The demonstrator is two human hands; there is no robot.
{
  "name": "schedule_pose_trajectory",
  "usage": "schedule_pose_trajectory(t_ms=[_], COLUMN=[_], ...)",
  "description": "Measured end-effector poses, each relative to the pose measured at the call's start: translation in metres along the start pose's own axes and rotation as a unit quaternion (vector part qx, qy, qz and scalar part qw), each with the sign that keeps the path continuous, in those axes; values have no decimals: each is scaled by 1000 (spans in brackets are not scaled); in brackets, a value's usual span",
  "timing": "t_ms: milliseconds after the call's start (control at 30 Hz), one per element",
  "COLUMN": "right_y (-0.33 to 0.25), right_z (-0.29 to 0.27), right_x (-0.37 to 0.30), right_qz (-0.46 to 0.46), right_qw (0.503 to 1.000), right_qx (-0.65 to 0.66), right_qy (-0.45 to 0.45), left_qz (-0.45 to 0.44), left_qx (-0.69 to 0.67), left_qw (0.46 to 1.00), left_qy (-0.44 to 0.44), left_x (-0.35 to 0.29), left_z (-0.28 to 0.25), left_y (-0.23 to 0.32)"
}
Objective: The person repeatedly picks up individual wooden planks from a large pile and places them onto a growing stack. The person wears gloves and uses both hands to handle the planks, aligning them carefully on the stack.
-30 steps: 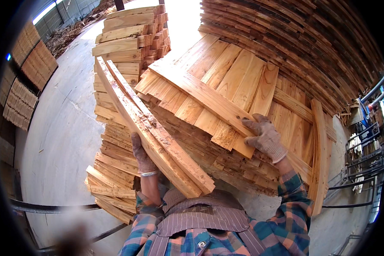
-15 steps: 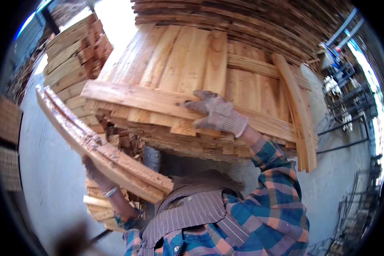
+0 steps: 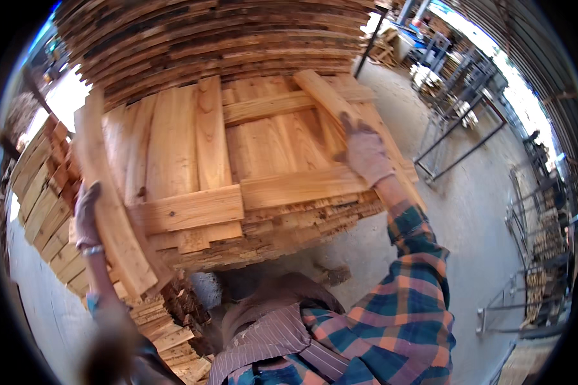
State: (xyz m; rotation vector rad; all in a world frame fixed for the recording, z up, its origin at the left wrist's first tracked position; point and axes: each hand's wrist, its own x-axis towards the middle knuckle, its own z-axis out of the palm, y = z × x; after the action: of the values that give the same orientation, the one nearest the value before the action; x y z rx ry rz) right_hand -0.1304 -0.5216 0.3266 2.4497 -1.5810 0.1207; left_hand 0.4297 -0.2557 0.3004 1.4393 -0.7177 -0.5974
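My left hand [image 3: 88,218], in a pale work glove, grips a long wooden board [image 3: 119,224] from its outer side. A second board beneath it is partly hidden and blurred. These stand slantwise over the left end of a stack of boards [image 3: 173,144]. My gloved right hand [image 3: 368,154] is closed over slanting boards [image 3: 327,99] at the stack's right end, thumb and fingers apart across the wood. Between my hands, a short cross board [image 3: 189,212] lies along the near edge, end against a longer cross board [image 3: 302,187]. Another cross board [image 3: 266,109] lies farther back.
A tall pile of rough boards [image 3: 218,38] rises behind the stack. Stacked wood [image 3: 42,212] stands at the left, with more short pieces [image 3: 173,340] below. Metal frames [image 3: 462,141] stand on the concrete floor [image 3: 443,237] at the right.
My left hand has brought its boards up from the lower left to the stack's left end. My right hand has gone from the near cross board to the slanting boards; the view has shifted right.
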Motion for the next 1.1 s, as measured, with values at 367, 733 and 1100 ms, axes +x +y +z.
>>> schedule_pose_trajectory(t_ms=[367,733,1100], right_y=[40,28,-32], right_z=[26,10,30], right_x=[12,10,29], right_qz=[167,200,-84], right_qw=[972,965,991], right_qx=[81,56,56], right_qy=[-146,-159,83], left_qz=[55,36,16], left_qx=[380,359,236], left_qw=[920,931,971], left_qy=[75,52,45], left_x=[17,13,38], left_z=[18,24,17], left_y=[-18,-7,-13])
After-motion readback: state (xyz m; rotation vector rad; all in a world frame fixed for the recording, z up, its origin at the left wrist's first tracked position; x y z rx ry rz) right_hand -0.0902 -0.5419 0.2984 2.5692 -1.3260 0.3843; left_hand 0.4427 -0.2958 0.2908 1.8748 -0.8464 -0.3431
